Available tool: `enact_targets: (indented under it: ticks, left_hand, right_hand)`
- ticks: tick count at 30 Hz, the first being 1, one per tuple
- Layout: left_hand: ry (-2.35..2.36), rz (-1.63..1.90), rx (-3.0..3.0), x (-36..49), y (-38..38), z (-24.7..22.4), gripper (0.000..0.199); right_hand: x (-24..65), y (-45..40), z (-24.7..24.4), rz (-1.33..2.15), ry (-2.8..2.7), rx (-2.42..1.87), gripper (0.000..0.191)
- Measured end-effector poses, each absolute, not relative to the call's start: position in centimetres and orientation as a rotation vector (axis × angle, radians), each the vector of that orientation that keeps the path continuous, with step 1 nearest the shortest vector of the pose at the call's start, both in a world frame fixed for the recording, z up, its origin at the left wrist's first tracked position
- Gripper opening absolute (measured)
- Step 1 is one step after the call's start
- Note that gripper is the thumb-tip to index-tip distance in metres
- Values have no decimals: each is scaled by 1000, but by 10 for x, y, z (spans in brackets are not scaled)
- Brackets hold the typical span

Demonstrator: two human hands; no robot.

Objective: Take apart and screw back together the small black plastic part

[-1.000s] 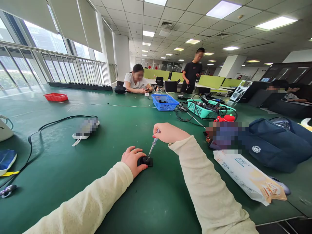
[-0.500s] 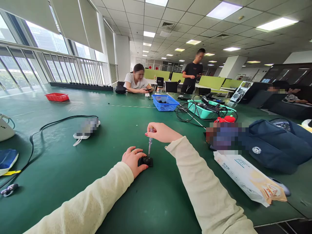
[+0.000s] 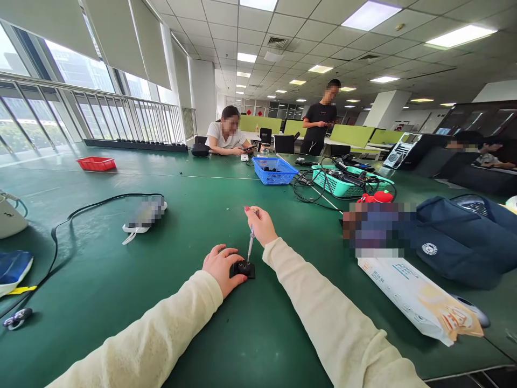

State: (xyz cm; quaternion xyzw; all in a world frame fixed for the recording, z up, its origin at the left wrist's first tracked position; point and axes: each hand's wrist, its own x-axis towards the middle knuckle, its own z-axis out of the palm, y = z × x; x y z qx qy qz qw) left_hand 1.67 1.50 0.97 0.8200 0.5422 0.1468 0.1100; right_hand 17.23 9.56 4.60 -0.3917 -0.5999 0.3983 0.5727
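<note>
A small black part (image 3: pixel 244 268) with a flat square base lies on the green table (image 3: pixel 258 328) in front of me. My left hand (image 3: pixel 221 268) is closed around its left side, thumb at the near edge and fingers at the far side. Above it, my right hand (image 3: pixel 262 223) grips the handle of a screwdriver (image 3: pixel 251 242) with a clear shaft section. The screwdriver stands nearly upright, leaning slightly right at the top, and its tip meets the top of the black part. Fine details of the part are too small to make out.
A blue basket (image 3: pixel 274 171) and a teal basket (image 3: pixel 343 186) with cables stand farther back. To the right lie a wipes pack (image 3: pixel 416 299) and a navy bag (image 3: pixel 464 242). A red tray (image 3: pixel 96 164) and a corded white device (image 3: pixel 139 228) are left. Two people are beyond the table.
My right hand has turned about the screwdriver handle, its wrist dropping lower and nearer to me. The screwdriver's top leans a little more right. My left hand keeps its hold.
</note>
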Motion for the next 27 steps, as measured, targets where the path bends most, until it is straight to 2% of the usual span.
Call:
enact_targets:
  ticks: [5, 12, 18, 22, 27]
  left_hand:
    - [1611, 417, 2408, 17, 15, 10, 43]
    - [1613, 412, 2416, 17, 16, 9, 43]
    - [1608, 412, 2426, 17, 15, 10, 45]
    - [1606, 412, 2430, 17, 15, 10, 45]
    - [1600, 412, 2413, 18, 15, 11, 43]
  right_hand:
    - [173, 102, 39, 989, -1331, -1007, 48]
    - [172, 92, 51, 807, -1353, -1057, 49]
    - [157, 66, 66, 552, -1681, -896, 49]
    - [156, 67, 62, 605, -1701, -869, 52]
    - [170, 85, 51, 771, -1348, -1087, 53]
